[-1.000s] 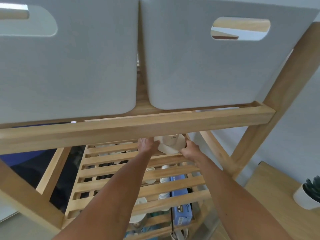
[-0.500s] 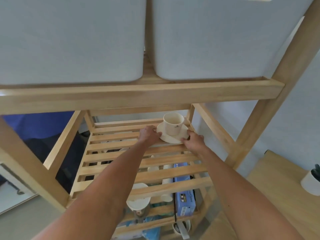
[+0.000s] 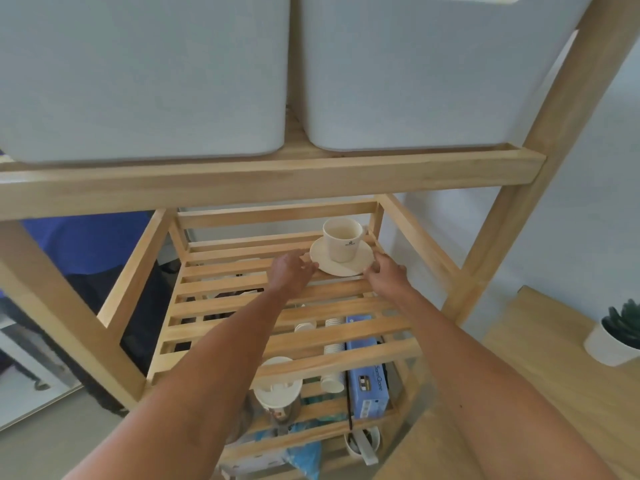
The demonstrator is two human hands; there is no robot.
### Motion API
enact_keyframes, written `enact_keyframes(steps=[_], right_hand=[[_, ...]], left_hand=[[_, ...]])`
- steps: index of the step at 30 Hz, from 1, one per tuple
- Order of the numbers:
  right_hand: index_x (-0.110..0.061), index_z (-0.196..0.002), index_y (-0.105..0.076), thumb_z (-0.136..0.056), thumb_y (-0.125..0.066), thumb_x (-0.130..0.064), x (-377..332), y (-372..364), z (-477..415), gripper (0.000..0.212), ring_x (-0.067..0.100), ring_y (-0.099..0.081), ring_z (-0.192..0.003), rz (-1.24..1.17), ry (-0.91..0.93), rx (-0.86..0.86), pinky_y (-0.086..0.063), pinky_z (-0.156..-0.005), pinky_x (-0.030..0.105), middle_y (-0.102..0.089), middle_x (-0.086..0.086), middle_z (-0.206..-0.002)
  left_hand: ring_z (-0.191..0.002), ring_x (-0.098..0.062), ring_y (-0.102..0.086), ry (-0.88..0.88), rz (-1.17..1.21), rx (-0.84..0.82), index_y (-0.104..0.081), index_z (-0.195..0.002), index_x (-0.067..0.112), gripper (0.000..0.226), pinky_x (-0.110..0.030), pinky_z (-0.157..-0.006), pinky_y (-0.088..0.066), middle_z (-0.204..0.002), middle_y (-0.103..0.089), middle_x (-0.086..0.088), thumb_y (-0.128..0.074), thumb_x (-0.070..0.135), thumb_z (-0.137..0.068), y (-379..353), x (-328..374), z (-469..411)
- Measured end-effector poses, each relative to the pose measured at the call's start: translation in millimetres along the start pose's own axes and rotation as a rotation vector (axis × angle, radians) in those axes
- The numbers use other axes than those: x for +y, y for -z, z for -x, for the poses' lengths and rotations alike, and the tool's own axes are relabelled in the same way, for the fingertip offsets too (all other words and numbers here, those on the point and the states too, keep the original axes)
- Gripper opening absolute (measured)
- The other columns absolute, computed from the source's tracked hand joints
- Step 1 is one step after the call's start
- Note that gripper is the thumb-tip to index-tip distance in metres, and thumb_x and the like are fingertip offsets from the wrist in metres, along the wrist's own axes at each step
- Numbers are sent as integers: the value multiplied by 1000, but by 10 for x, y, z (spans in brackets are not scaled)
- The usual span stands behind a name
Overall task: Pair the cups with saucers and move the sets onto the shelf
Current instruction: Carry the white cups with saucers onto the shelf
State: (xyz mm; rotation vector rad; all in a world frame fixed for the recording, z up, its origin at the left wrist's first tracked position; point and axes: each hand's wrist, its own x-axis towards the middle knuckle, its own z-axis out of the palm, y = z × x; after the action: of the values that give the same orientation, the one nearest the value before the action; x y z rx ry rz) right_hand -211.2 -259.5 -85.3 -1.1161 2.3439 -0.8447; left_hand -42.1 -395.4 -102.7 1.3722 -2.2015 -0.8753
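A cream cup [image 3: 343, 239] with a small dark logo stands upright on a cream saucer [image 3: 332, 266]. The set rests on the wooden slats of the middle shelf [image 3: 284, 308], in its back right corner. My left hand [image 3: 289, 273] reaches in from the front, and its fingertips hold the saucer's left rim. On the other side, my right hand [image 3: 384, 273] grips the front right rim with thumb and fingers. Both forearms stretch over the slats.
Two grey bins [image 3: 145, 74] [image 3: 433, 67] fill the shelf above, just over my hands. Below the slats lie paper cups [image 3: 334, 365], a blue box [image 3: 367, 386] and a lidded cup [image 3: 277, 393]. A potted plant [image 3: 620, 336] stands on a wooden table [image 3: 561, 393] at right.
The cup and saucer have gone deeper, towards the shelf's back right corner, with both hands still on the saucer. The view has tipped down, so the cup shows in full.
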Motion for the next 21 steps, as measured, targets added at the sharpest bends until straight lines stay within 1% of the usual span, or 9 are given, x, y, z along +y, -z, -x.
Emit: enact_keyframes(steps=[1, 3, 6, 10, 13, 16, 17, 19, 21], right_hand=[[-25, -150, -38, -100, -45, -30, 21, 16, 53, 50, 35, -31, -137, 0, 23, -7, -34, -112, 46, -50, 5, -145], [-22, -153, -33, -98, -45, -33, 35, 129, 264, 57, 36, -28, -142, 61, 26, -38, -31, -114, 47, -40, 4, -155], [-19, -156, -26, -98, -47, -40, 67, 298, 686, 65, 32, -21, -150, 177, 39, -89, -26, -119, 47, -27, 5, -163], [-23, -157, -24, -98, -51, -44, 23, 561, 1425, 68, 31, -23, -149, 219, 81, -127, -27, -119, 47, -31, 3, -159], [-24, -158, -22, -99, -51, -44, -35, 748, 1959, 69, 32, -18, -151, 204, 49, -156, -23, -121, 47, -28, 2, -160], [-28, -154, -29, -88, -45, -57, 2, 911, 2438, 74, 35, -29, -146, 234, 23, -132, -31, -117, 50, -38, 6, -155], [-27, -154, -30, -88, -45, -57, -5, 987, 2618, 74, 36, -28, -146, 247, 23, -127, -30, -117, 50, -37, 7, -156], [-23, -157, -25, -95, -51, -45, -28, 1157, 2985, 70, 35, -17, -151, 271, -6, -101, -21, -121, 47, -26, 10, -162], [-21, -157, -23, -97, -55, -37, 15, 1324, 3293, 70, 32, -10, -152, 264, -77, -45, -17, -122, 42, -18, 8, -165]], left_hand=[[-121, -27, -55, -14, -44, 12, -56, -136, 26, 53, -44, -100, -46, -121, -68, -1, -63, 48, -89, 31, -26, 59], [-128, -30, -48, -40, -133, 4, -53, -137, 30, 53, -47, -104, -41, -132, -63, -1, -59, 53, -89, 143, -31, 238], [-132, -34, -42, -65, -196, -55, -51, -139, 30, 53, -48, -106, -38, -140, -57, -4, -55, 53, -91, 321, 71, 617], [-133, -33, -43, -69, -172, -111, -49, -140, 32, 54, -49, -107, -38, -141, -56, -1, -53, 55, -91, 572, 332, 1266], [-135, -32, -43, -104, -151, -183, -47, -142, 31, 58, -51, -108, -39, -141, -57, -2, -54, 55, -90, 704, 544, 1722], [-131, -30, -48, -133, -139, -245, -45, -143, 32, 64, -51, -107, -42, -140, -57, -1, -52, 61, -86, 802, 744, 2096], [-130, -30, -49, -149, -132, -275, -44, -143, 32, 67, -51, -106, -42, -140, -57, -1, -51, 63, -84, 817, 800, 2199], [-130, -30, -49, -196, -117, -330, -44, -143, 31, 72, -53, -107, -41, -139, -57, -2, -48, 66, -80, 824, 902, 2375], [-126, -30, -53, -276, -143, -360, -46, -142, 27, 68, -51, -104, -43, -133, -61, -4, -50, 61, -83, 823, 1027, 2542]])
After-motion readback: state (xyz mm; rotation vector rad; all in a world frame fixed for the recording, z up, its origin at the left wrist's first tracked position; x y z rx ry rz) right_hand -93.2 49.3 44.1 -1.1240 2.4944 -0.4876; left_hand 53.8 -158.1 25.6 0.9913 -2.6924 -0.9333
